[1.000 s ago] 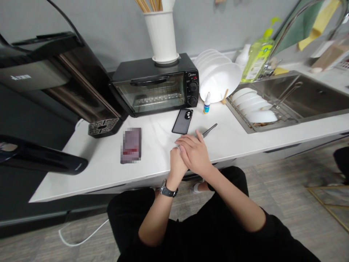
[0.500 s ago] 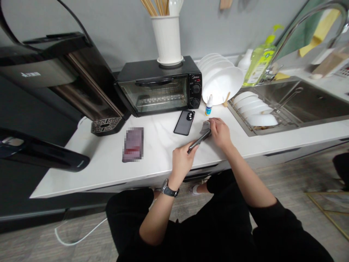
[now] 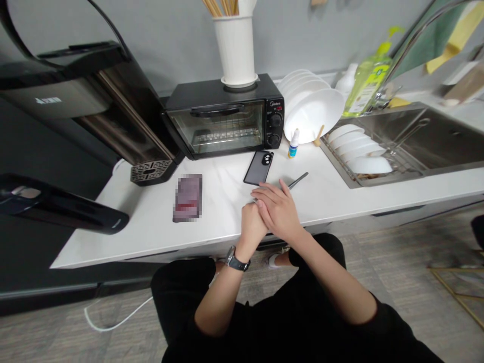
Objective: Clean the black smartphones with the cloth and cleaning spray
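My left hand (image 3: 252,222) is closed round a phone (image 3: 299,180), which shows nearly edge-on as a thin dark bar above the counter. My right hand (image 3: 280,209) lies across it, fingers stretched over the phone and the left knuckles. The grey cloth under the right hand is almost wholly hidden. A dark, see-through phone case (image 3: 259,167) lies just beyond the hands. Behind it to the right stands a small white spray bottle (image 3: 293,144) with a blue and yellow label. Further left, a blurred-out purplish flat object (image 3: 188,197) rests on the counter.
A black toaster oven (image 3: 227,123) stands at the back, a white utensil holder (image 3: 237,53) on top. White plates (image 3: 313,116) lean beside it. At right is a sink (image 3: 434,136) with bowls (image 3: 361,151). A dark drink machine (image 3: 124,111) occupies the left.
My right hand has slid left and toward me along the phone, now overlapping my left hand. The grey cloth has gone out of sight under it. The view has shifted slightly.
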Demonstrator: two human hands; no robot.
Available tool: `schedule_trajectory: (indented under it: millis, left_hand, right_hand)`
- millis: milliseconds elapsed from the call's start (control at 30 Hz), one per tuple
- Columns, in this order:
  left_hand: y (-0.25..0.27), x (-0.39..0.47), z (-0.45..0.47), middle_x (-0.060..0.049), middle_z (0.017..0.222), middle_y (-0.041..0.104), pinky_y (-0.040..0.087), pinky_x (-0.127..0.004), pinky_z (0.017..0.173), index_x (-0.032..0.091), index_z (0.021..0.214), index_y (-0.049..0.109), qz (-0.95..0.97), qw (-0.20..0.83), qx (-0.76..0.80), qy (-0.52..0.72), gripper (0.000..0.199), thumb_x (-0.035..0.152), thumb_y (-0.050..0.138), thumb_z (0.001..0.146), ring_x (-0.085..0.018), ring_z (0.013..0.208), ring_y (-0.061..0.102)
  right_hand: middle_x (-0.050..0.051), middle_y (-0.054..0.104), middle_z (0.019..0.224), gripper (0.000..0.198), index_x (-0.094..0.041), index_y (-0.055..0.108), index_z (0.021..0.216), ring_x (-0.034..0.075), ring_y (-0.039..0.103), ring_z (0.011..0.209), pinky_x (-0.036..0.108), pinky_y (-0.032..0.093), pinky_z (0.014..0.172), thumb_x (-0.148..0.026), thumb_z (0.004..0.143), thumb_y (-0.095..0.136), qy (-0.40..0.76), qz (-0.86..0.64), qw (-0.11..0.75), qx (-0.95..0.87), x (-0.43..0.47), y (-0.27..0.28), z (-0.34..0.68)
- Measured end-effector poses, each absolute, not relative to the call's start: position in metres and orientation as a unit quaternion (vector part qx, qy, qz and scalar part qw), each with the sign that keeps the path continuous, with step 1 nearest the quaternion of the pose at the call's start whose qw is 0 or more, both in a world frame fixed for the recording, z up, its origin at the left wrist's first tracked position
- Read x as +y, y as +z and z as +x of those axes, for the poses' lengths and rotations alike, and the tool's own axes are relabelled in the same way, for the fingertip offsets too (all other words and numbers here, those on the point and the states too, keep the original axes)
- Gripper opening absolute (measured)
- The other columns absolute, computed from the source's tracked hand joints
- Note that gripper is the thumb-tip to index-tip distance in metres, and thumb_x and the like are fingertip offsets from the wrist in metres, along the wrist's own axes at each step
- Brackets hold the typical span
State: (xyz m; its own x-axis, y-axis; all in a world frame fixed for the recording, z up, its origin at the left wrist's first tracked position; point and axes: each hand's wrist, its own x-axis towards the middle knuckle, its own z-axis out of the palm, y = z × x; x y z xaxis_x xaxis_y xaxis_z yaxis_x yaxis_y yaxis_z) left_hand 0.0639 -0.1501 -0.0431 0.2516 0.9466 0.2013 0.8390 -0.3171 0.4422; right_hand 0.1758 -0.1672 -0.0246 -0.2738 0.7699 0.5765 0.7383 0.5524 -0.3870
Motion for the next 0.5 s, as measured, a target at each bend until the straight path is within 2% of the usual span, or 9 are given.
schedule_trajectory:
  millis: [100,200,267,367,500]
  left_hand:
    - [-0.039,-0.154,0.065,-0.011,0.081,0.080,0.051,-0.028,0.068,0.016,0.086,0.080,0.761,0.163,0.575,0.253,0.026,0.017,0.056,0.097,-0.023,0.073,0.075]
    - [-0.037,-0.157,0.065,-0.006,0.103,0.083,0.055,-0.027,0.081,0.024,0.113,0.080,0.743,0.229,0.528,0.341,0.022,0.026,0.061,0.101,-0.022,0.089,0.078]
    - [-0.037,-0.158,0.066,-0.003,0.115,0.082,0.056,-0.028,0.087,0.030,0.126,0.076,0.736,0.255,0.507,0.370,0.027,0.032,0.064,0.102,-0.022,0.098,0.078]
    - [-0.038,-0.157,0.066,-0.002,0.114,0.082,0.057,-0.029,0.086,0.030,0.126,0.076,0.728,0.261,0.514,0.372,0.027,0.034,0.065,0.101,-0.021,0.093,0.078]
    - [-0.038,-0.157,0.065,-0.002,0.109,0.083,0.056,-0.027,0.082,0.028,0.123,0.078,0.720,0.263,0.519,0.378,0.025,0.033,0.065,0.101,-0.019,0.088,0.078]
  right_hand:
    - [0.003,0.077,0.124,0.036,-0.023,0.072,0.121,0.024,0.059,0.133,0.051,0.024,0.127,-0.028,0.109,0.039,0.013,-0.480,0.369,-0.796,-0.154,-0.025,0.198]
    - [0.004,0.078,0.118,0.040,-0.024,0.074,0.114,0.026,0.061,0.130,0.052,0.027,0.125,-0.030,0.110,0.035,0.004,-0.522,0.380,-0.764,-0.132,-0.026,0.229]
    - [0.007,0.078,0.117,0.045,-0.023,0.075,0.111,0.028,0.062,0.127,0.051,0.036,0.120,-0.033,0.110,0.031,0.012,-0.549,0.391,-0.739,-0.116,-0.028,0.249]
    - [0.011,0.078,0.116,0.053,-0.020,0.076,0.109,0.029,0.067,0.121,0.050,0.045,0.114,-0.037,0.111,0.025,0.041,-0.578,0.404,-0.708,-0.098,-0.032,0.267]
    - [0.010,0.077,0.119,0.054,-0.022,0.076,0.107,0.031,0.063,0.129,0.062,0.034,0.121,-0.035,0.111,0.024,0.015,-0.600,0.411,-0.686,-0.095,-0.034,0.263]
